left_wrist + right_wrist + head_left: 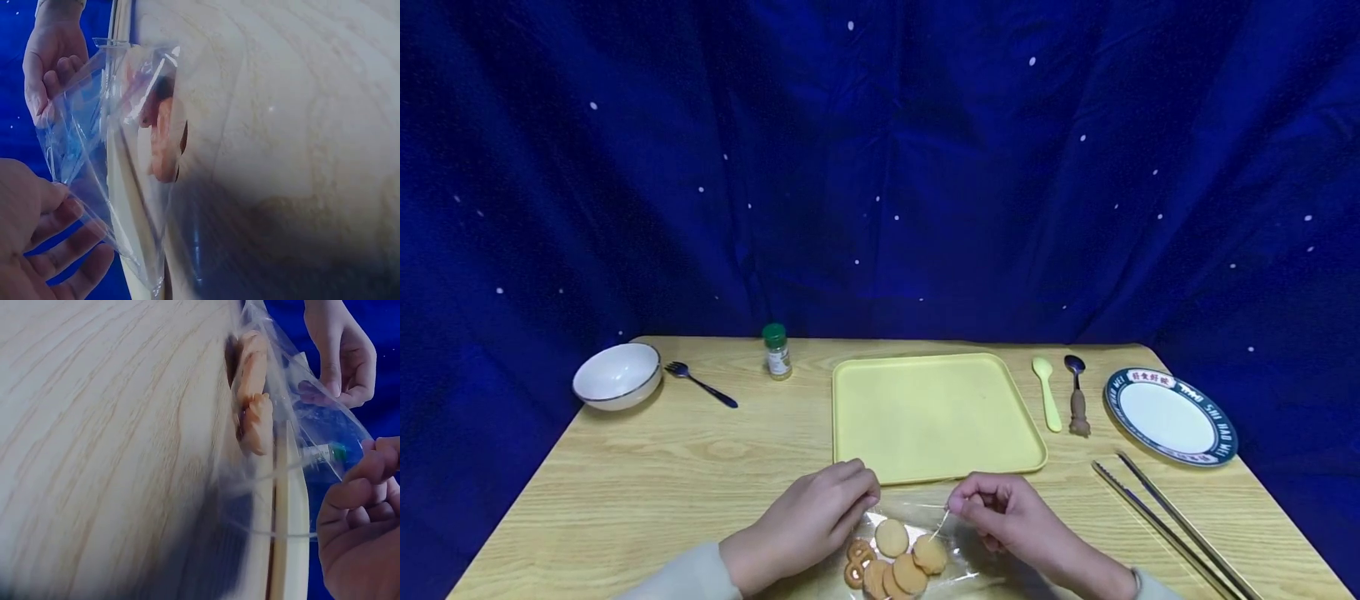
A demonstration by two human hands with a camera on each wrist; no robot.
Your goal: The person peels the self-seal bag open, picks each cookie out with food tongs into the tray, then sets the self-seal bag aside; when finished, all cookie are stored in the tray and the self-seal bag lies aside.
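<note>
Here, a clear plastic bag (84, 147) containing round biscuits (909, 574) and pretzels (856, 573) lies on the worktop (647, 483) just before the near edge of the yellow tray (936, 417). The left hand (808, 523), by the tray's near left corner, pinches the bag's film between thumb and finger; the right hand (1015, 523), before the tray's near right part, has its grip pinched on the bag's opposite side, fingers curled. Left of the tray stand a green-capped shaker (778, 354), a fork (702, 385) and a white bowl (617, 377); right of it lie two spoons (1047, 393), a rimmed plate (1171, 417) and metal tongs (1176, 525).
</note>
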